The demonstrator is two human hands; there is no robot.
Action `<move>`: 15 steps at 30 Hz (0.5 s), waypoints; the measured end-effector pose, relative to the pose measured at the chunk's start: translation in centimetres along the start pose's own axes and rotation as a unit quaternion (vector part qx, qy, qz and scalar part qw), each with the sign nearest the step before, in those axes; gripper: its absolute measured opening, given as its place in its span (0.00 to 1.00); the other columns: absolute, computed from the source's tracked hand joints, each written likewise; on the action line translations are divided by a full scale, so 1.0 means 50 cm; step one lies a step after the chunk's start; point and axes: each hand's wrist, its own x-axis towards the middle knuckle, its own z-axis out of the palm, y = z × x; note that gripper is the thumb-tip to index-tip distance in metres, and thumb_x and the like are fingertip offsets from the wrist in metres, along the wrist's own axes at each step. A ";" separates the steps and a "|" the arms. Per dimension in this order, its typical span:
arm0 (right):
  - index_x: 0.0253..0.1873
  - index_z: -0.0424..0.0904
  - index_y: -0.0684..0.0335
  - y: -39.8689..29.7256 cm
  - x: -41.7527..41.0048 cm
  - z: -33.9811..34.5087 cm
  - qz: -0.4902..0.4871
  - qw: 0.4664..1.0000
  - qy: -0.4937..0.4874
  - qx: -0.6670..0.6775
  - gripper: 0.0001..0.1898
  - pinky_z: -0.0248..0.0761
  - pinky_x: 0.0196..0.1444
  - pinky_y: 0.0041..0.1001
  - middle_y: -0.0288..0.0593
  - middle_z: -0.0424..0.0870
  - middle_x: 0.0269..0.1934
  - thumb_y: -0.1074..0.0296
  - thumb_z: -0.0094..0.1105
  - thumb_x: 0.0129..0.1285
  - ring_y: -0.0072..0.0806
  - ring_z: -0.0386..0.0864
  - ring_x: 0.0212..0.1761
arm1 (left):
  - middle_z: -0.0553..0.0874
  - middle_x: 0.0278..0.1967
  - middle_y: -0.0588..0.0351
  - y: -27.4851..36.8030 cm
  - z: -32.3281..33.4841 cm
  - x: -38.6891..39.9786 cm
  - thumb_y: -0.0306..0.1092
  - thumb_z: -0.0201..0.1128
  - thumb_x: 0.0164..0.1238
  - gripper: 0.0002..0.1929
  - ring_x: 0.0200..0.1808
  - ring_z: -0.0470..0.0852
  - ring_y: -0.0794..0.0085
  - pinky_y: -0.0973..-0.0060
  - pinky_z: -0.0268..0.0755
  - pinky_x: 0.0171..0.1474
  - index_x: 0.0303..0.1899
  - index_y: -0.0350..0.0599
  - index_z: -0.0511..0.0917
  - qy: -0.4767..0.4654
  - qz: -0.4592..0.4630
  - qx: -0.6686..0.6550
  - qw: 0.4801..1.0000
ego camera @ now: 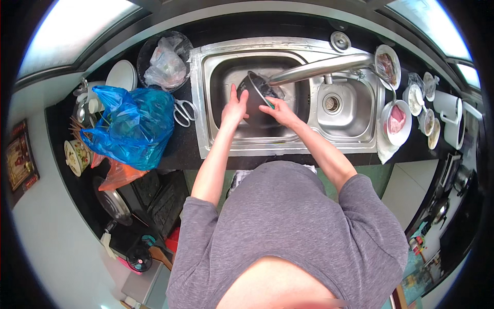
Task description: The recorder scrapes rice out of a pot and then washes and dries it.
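A dark round pot or bowl (pixel 254 102) with a pale metallic rim is tilted over the large basin of a steel sink (pixel 220 133). My left hand (pixel 234 106) lies at its left side, fingers spread. At the rim's right side is my right hand (pixel 279 110), thumb and fingers closed on something small and green (pixel 270 103), perhaps a scouring pad, pressed near the rim. The steel faucet (pixel 320 68) reaches over the basin, its end above the vessel, where water seems to splash.
Left of the sink lie scissors (pixel 185 112), a blue plastic bag (pixel 135 127) and a bowl holding a clear bag (pixel 166 67). The small basin (pixel 351 123) is at the right, beside a bowl of raw meat (pixel 403 133). A drain strainer (pixel 340 41) sits behind.
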 end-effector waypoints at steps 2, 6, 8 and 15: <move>0.54 0.79 0.64 -0.031 -0.024 -0.023 0.051 0.995 0.003 0.091 0.18 0.71 0.48 0.22 0.34 0.82 0.44 0.55 0.62 0.69 0.16 0.76 0.44 | 0.89 0.42 0.50 0.009 -0.023 -0.025 0.56 0.51 0.73 0.35 0.32 0.90 0.65 0.71 0.77 0.47 0.76 0.55 0.52 0.002 0.065 0.024 0.998; 0.58 0.77 0.65 -0.029 -0.074 -0.073 0.105 0.963 0.015 0.248 0.22 0.74 0.53 0.26 0.38 0.84 0.48 0.54 0.62 0.68 0.21 0.80 0.48 | 0.89 0.43 0.52 0.029 -0.042 -0.083 0.43 0.55 0.74 0.23 0.34 0.90 0.70 0.73 0.78 0.43 0.67 0.49 0.71 0.027 0.207 0.002 0.978; 0.62 0.74 0.65 -0.038 -0.093 -0.073 0.090 0.943 0.012 0.321 0.24 0.74 0.55 0.29 0.40 0.83 0.51 0.55 0.63 0.68 0.25 0.81 0.50 | 0.88 0.47 0.53 0.033 -0.045 -0.112 0.36 0.56 0.75 0.20 0.36 0.89 0.72 0.76 0.78 0.43 0.65 0.47 0.72 0.010 0.245 -0.059 0.968; 0.56 0.79 0.67 -0.136 -0.112 -0.048 0.013 0.995 -0.031 0.096 0.21 0.71 0.55 0.24 0.37 0.85 0.48 0.56 0.63 0.68 0.21 0.79 0.51 | 0.82 0.50 0.46 0.065 -0.092 -0.212 0.47 0.56 0.76 0.26 0.44 0.84 0.65 0.75 0.75 0.46 0.67 0.43 0.70 0.116 0.282 0.168 0.938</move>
